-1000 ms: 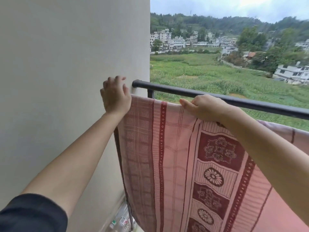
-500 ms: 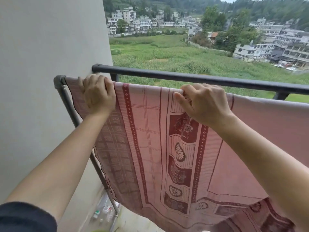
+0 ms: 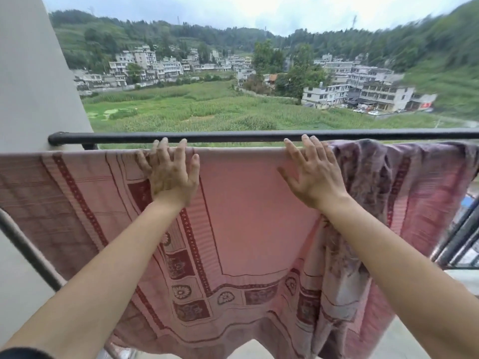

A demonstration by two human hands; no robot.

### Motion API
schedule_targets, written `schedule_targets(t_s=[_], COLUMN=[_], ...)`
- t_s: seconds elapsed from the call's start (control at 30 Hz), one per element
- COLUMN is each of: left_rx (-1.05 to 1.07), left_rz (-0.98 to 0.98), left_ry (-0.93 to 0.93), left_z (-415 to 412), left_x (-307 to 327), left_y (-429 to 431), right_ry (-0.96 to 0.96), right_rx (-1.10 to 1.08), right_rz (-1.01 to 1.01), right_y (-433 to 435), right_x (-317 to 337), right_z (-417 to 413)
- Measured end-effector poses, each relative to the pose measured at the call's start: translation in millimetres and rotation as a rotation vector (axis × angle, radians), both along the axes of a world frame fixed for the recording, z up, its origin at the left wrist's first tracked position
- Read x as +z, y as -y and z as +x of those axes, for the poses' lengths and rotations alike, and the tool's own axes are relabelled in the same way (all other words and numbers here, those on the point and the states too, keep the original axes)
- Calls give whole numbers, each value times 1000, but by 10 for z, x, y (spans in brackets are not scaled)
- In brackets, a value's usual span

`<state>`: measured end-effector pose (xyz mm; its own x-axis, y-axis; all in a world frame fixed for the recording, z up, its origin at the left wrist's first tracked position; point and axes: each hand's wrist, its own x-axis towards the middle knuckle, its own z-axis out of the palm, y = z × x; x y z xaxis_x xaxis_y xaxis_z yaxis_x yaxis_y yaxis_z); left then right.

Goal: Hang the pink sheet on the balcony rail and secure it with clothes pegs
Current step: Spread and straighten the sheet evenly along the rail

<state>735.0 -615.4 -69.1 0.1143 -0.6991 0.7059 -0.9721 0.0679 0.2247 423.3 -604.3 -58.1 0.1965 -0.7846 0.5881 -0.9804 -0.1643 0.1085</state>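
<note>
Head view. The sheet (image 3: 248, 208) hangs draped over a bar that it covers, just below and in front of the black rail (image 3: 233, 137). I see it spread flat from the left frame edge to right of centre; its patterned border runs down the left part and along the hem. At the right end it is bunched and folded, showing a duller, purplish face.

Left hand (image 3: 172, 174): flat, fingers spread, palm pressed on the sheet at its top edge, fingertips reaching up to the rail. Not grasping anything.

Right hand (image 3: 315, 177): also flat and splayed, palm on the sheet just left of the bunched part, fingertips at the rail. Not grasping anything.

Both forearms reach in from the bottom corners; a dark sleeve (image 3: 20, 353) shows at the lower left.

I see no pegs on the sheet in this view.

A pale wall (image 3: 28, 81) stands at left, where the rail ends. A grey tube (image 3: 31, 252) slants down along it, under the sheet's left part. Behind the rail: green fields, white buildings, wooded hills. Right edge is motion-blurred.
</note>
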Motion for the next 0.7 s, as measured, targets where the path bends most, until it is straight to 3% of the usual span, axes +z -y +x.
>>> schedule_targets(t_s=[0.2, 0.37, 0.53, 0.63, 0.7], left_rx=[-44, -231, -549, -674, -696], left_rz=[89, 108, 30, 77, 218], left_ry=[34, 134, 128, 186, 274], left_z=[-1057, -1917, -2979, -3640, -4018], left_x=[41, 194, 432, 582, 717], left_y=[-85, -108, -42, 53, 148], right_ry=[-9, 261, 624, 742, 841], right_rx=[-12, -89, -319, -495, -456], right_rz=[-6, -66, -147, -40, 57], right_y=[-386, -394, -296, -278, -275], right_x=[-14, 63, 58, 35, 77], right_z=[-955, -1611, -2305, -2724, -3000])
